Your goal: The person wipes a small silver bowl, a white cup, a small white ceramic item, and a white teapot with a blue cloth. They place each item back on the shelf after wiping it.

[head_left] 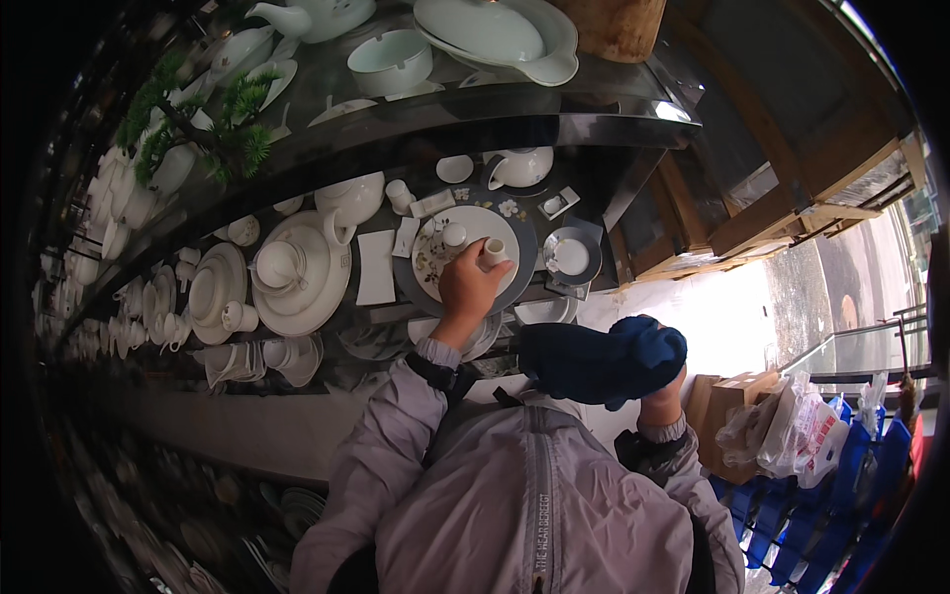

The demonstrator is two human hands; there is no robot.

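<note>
My left hand [469, 284] grips a small white cylindrical ceramic cup [493, 249] between thumb and fingers. Both are over a white plate with a leaf pattern [430, 273], which lies on a larger grey charger plate [525, 267]. A small white rounded ceramic piece [453, 235] stands on the patterned plate, just behind the hand. On the right, in front of my body, a bunched dark blue cloth [594, 360] hangs from my right hand [666, 390]; the cloth hides most of its fingers.
Right of the plates is a grey-rimmed saucer set [571, 256]. A white teapot [528, 168] stands behind, and a rectangular white dish [376, 267] lies left. Above runs a dark shelf edge [594, 130] bearing tureens. Wooden crates [712, 200] stand at right, cardboard boxes [731, 416] below.
</note>
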